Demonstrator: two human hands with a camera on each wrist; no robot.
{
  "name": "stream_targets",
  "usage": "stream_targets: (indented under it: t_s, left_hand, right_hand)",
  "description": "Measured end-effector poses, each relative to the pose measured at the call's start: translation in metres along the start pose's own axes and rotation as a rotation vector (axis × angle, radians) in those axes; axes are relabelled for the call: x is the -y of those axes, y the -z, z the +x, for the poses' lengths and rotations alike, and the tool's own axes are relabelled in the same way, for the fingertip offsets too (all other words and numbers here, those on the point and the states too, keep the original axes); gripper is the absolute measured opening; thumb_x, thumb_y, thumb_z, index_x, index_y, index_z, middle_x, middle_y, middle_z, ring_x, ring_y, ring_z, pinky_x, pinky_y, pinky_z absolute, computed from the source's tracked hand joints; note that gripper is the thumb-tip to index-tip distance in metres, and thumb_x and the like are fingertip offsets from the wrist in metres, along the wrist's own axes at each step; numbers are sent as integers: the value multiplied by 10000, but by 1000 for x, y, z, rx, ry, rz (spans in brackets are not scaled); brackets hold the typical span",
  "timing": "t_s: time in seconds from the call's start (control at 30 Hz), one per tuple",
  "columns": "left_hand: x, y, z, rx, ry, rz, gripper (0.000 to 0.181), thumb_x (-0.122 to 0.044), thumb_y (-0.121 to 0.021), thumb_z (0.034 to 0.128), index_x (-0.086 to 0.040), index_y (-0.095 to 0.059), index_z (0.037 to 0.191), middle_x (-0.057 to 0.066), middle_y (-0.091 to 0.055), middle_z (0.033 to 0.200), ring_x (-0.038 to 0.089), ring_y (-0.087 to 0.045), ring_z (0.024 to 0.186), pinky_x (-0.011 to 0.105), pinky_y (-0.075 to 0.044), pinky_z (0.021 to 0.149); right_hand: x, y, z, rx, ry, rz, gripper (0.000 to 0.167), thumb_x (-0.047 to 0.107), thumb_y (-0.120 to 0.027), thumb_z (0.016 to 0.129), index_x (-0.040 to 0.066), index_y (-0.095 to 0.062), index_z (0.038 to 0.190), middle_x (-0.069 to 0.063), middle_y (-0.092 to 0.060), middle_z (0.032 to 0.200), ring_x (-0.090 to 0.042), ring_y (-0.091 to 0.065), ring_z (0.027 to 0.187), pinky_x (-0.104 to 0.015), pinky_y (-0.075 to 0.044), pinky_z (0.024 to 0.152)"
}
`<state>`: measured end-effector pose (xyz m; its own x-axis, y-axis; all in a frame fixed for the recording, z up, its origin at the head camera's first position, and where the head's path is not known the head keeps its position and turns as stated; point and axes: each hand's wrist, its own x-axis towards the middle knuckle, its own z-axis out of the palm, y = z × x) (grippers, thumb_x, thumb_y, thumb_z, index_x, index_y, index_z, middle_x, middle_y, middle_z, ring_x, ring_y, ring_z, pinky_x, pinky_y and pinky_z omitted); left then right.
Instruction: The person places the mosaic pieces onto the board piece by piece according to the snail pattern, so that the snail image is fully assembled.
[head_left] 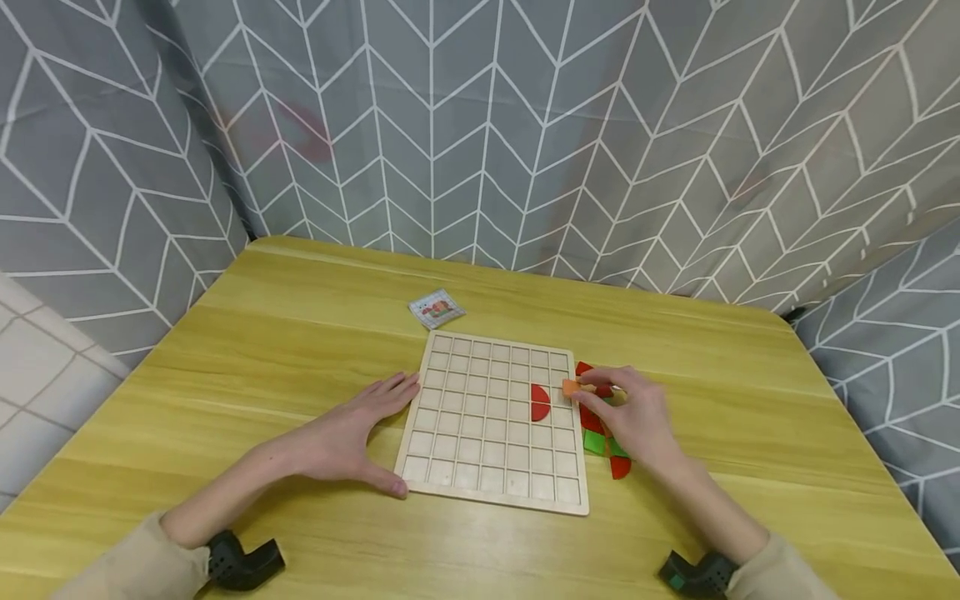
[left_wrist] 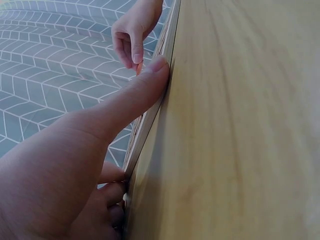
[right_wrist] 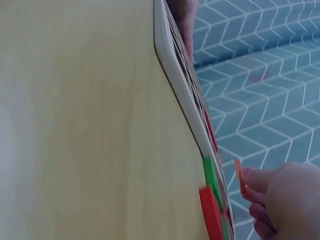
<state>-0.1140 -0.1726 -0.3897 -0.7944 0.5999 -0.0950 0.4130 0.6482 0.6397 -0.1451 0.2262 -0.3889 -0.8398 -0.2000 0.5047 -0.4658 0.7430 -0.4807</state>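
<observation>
A wooden grid board [head_left: 465, 446] lies on the table, divided into small square cells. A red half-circle tile [head_left: 540, 402] sits on its right half. My right hand [head_left: 637, 412] pinches a small orange square tile [head_left: 571, 387] between thumb and fingers, over the board's right edge; in the right wrist view the orange tile [right_wrist: 240, 176] stands apart from the board. My left hand [head_left: 341, 437] rests on the table with fingers spread, its thumb and fingertips touching the board's left side and lower left corner. In the left wrist view the thumb [left_wrist: 135, 95] lies against the board's edge.
Red and green tiles, among them a green one [head_left: 594, 442] and a red one [head_left: 620, 467], lie beside the board's right edge, partly hidden under my right hand. A small picture card or packet [head_left: 437, 309] lies beyond the board. A patterned grey curtain [head_left: 450, 125] hangs behind the table.
</observation>
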Motion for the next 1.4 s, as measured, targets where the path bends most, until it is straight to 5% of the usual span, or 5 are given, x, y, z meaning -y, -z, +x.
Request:
stream_targets:
  t_s: [0.2, 0.5, 1.0, 1.4]
  left_hand:
    - [-1, 1, 0, 7, 2, -11, 1276, -716, -788, 657, -125, -178, 1610, 22, -77, 1690, 383, -45, 1538, 681, -186, 1157]
    - [-1, 1, 0, 7, 3, -19, 1274, -707, -795, 657, -130, -177, 1610, 21, -77, 1691, 383, -43, 1538, 686, -182, 1155]
    - [1, -1, 1, -4, 0, -6, 1277, -718, -790, 651, -133, -181, 1610, 7, -82, 1690, 372, -45, 1540, 674, -178, 1164]
    - [0, -1, 0, -5, 2, -5, 1276, -727, -784, 650, -133, -187, 1609, 11, -84, 1690, 364, -46, 1542, 674, -182, 1163]
  right_hand:
    - [12, -12, 0, 0, 19, 61, 254, 111, -889, 732, 118, -783, 963, 6, -759, 892, -201, -665, 808, -314, -556, 647]
    - [22, -28, 3, 21, 45, 133, 225, 138, -876, 755, 120, -783, 959, 35, -738, 862, -160, -584, 739, -215, -444, 584]
    - [36, -43, 10, 53, 17, 109, 231, 206, -864, 778, 130, -782, 980, 34, -748, 906, -119, -678, 880, -272, -558, 714]
    - [36, -50, 11, 45, 75, 90, 204, 151, -859, 780, 112, -783, 965, 11, -740, 888, -119, -600, 811, -238, -485, 615]
